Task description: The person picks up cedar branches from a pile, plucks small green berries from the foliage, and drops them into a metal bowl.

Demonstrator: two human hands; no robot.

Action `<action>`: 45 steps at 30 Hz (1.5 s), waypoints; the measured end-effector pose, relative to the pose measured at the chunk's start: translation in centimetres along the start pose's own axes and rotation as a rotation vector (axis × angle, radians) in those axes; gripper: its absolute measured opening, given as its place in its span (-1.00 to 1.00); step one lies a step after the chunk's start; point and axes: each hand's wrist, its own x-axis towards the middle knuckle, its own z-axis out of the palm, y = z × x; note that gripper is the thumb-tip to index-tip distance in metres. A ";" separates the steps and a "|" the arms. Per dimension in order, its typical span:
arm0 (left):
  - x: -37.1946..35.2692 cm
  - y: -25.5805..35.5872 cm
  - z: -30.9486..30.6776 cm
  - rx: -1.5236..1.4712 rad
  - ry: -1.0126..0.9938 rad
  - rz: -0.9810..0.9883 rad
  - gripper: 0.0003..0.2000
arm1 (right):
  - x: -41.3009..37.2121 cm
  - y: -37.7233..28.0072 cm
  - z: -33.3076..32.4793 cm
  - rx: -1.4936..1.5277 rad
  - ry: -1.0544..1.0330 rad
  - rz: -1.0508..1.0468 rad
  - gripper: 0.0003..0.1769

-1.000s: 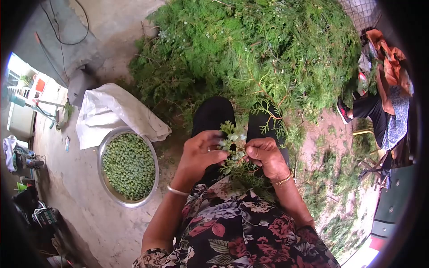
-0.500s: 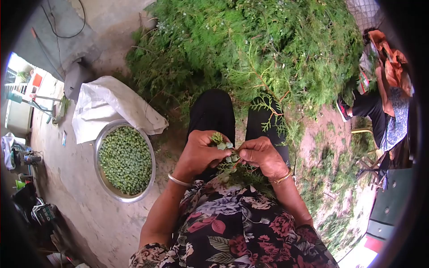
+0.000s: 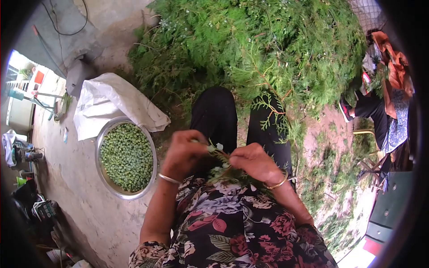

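Over my lap, my right hand (image 3: 257, 166) pinches the brown stem of a conifer sprig (image 3: 220, 154), which has pale green cones and scaly leaves. My left hand (image 3: 183, 154) is just left of the sprig, its fingers curled and somewhat blurred. A bit of green shows at its fingertips, too small to name. To the left stands a metal basin (image 3: 154, 169) filled with small green cones (image 3: 126, 156). Another branch (image 3: 272, 107) lies across my right knee.
A large heap of cut conifer branches (image 3: 250, 40) lies in front of my knees. A white sack (image 3: 116, 102) touches the basin's far side. At the right sits another person, whose dark trouser leg (image 3: 371, 109) shows. Scattered greenery covers the ground there.
My left hand has moved a little left and up, away from my right hand. My right hand has shifted slightly left and down, still pinching the sprig.
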 end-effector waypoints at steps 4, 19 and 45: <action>-0.4 -0.4 -5.6 -0.339 0.250 -0.055 -0.97 | -1.3 -0.3 -1.9 -0.063 0.152 -0.083 -0.87; -1.1 -2.0 7.2 0.293 0.461 0.358 -0.69 | -0.1 0.4 0.2 -0.240 0.229 -0.111 -0.87; -8.7 -3.2 -15.6 1.130 1.092 0.249 -0.63 | -1.2 -0.9 -1.6 0.385 0.258 0.036 -0.80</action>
